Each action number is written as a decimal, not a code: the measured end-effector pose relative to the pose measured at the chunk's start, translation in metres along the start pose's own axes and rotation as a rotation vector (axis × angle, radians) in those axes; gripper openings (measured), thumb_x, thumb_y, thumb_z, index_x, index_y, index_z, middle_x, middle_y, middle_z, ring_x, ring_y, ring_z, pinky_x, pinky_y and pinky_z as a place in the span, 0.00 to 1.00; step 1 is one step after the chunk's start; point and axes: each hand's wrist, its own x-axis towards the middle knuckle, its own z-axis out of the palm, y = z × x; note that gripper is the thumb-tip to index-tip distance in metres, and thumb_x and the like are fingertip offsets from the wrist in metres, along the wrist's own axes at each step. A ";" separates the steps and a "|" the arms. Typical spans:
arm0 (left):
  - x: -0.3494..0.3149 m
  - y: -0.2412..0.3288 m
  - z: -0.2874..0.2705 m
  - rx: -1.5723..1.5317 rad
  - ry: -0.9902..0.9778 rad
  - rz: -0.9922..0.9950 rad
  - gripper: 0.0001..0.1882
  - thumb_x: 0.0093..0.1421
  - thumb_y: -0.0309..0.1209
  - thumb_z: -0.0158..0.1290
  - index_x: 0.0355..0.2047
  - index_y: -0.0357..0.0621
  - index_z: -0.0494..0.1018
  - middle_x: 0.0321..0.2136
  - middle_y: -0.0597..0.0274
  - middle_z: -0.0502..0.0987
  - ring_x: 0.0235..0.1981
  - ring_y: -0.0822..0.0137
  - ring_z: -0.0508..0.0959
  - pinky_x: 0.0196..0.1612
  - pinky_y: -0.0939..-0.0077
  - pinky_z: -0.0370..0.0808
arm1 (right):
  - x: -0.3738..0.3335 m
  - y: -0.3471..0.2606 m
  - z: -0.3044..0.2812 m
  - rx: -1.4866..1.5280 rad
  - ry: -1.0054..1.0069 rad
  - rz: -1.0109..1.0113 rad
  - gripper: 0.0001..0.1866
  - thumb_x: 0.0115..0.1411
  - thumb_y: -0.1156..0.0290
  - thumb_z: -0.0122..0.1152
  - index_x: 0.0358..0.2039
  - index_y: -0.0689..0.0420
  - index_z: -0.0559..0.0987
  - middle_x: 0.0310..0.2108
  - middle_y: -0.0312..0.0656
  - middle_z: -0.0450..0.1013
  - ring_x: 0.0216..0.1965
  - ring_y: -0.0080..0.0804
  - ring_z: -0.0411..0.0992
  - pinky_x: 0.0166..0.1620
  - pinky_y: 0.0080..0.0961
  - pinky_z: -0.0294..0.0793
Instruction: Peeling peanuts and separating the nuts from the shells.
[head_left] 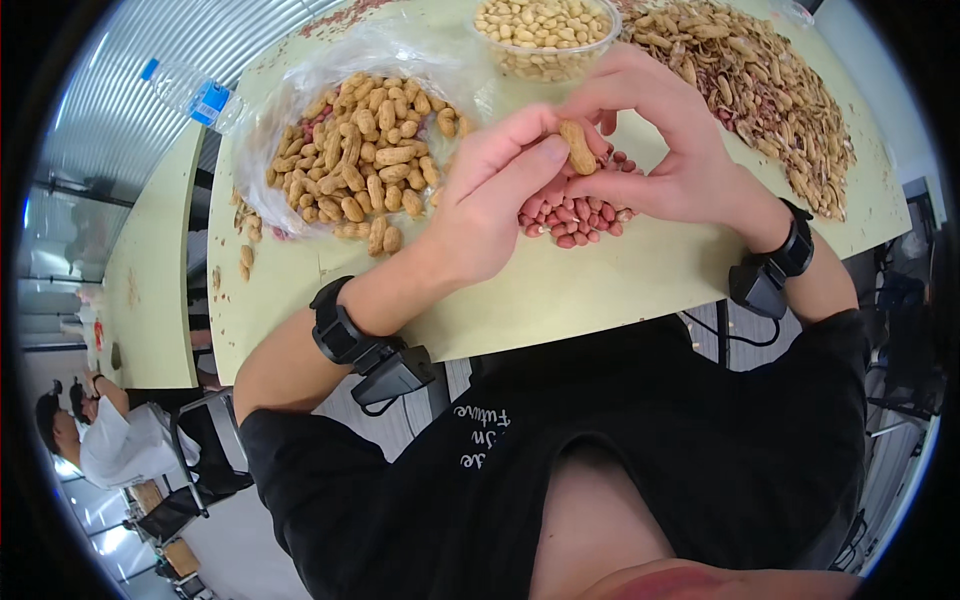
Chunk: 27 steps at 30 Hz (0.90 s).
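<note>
An unshelled peanut (577, 148) is held up between my two hands, over a small pile of red-skinned peanut kernels (578, 222) on the table. My left hand (500, 190) pinches it at the side with thumb and fingers. My right hand (665, 140) curves around from the other side, its thumb at the lower end and its fingertips near the upper end; some fingers are hidden. Left of my hands, a clear plastic bag (262, 150) lies spread with a heap of unshelled peanuts (360, 150) on it.
Behind my hands stands a clear round tub (545, 65) of pale peeled kernels. A large heap of empty shells (750, 90) covers the far right. A water bottle (195, 93) lies beyond the bag. A seated person (130, 440) is at another table on the left.
</note>
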 end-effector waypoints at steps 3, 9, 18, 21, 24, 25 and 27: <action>0.001 -0.005 -0.005 0.120 0.057 0.009 0.10 0.72 0.30 0.45 0.43 0.37 0.74 0.27 0.69 0.78 0.24 0.84 0.74 0.26 0.88 0.70 | -0.001 -0.004 -0.002 -0.061 0.002 -0.019 0.22 0.47 0.70 0.77 0.44 0.54 0.80 0.33 0.35 0.71 0.34 0.31 0.71 0.34 0.26 0.71; -0.005 -0.002 -0.012 0.506 0.103 0.086 0.10 0.70 0.25 0.51 0.49 0.36 0.73 0.37 0.66 0.79 0.36 0.79 0.76 0.40 0.81 0.74 | -0.003 -0.010 -0.004 -0.191 0.035 -0.078 0.24 0.45 0.68 0.78 0.43 0.55 0.79 0.37 0.41 0.72 0.38 0.42 0.73 0.38 0.32 0.74; -0.004 -0.005 -0.010 0.432 0.124 0.161 0.08 0.68 0.25 0.54 0.45 0.35 0.75 0.31 0.68 0.79 0.29 0.83 0.74 0.33 0.86 0.71 | -0.005 -0.009 -0.003 -0.159 0.025 -0.082 0.24 0.45 0.70 0.76 0.44 0.55 0.79 0.39 0.42 0.72 0.39 0.43 0.74 0.41 0.33 0.75; -0.004 -0.006 -0.015 0.518 0.087 0.110 0.08 0.69 0.23 0.52 0.47 0.35 0.74 0.39 0.65 0.80 0.37 0.79 0.77 0.40 0.82 0.74 | -0.006 -0.008 -0.002 -0.180 0.035 -0.080 0.24 0.45 0.71 0.76 0.44 0.55 0.78 0.39 0.42 0.72 0.40 0.43 0.74 0.41 0.34 0.76; -0.001 -0.009 -0.018 0.584 0.075 0.204 0.08 0.68 0.22 0.54 0.46 0.35 0.74 0.38 0.64 0.79 0.37 0.78 0.76 0.40 0.83 0.74 | -0.006 -0.008 -0.002 -0.196 0.042 -0.082 0.24 0.44 0.73 0.75 0.44 0.55 0.78 0.39 0.42 0.73 0.40 0.43 0.74 0.42 0.34 0.76; 0.000 -0.009 -0.018 0.602 0.066 0.268 0.08 0.67 0.22 0.55 0.46 0.35 0.74 0.38 0.64 0.79 0.36 0.78 0.76 0.40 0.83 0.73 | -0.006 -0.008 -0.002 -0.191 0.036 -0.081 0.24 0.44 0.73 0.74 0.44 0.55 0.78 0.39 0.42 0.73 0.40 0.44 0.74 0.43 0.35 0.76; -0.002 -0.008 -0.017 0.591 0.081 0.223 0.08 0.67 0.21 0.55 0.46 0.34 0.74 0.39 0.63 0.80 0.38 0.77 0.77 0.40 0.82 0.74 | -0.006 -0.008 -0.002 -0.184 0.025 -0.064 0.24 0.44 0.72 0.75 0.44 0.55 0.78 0.40 0.41 0.73 0.40 0.42 0.74 0.41 0.33 0.76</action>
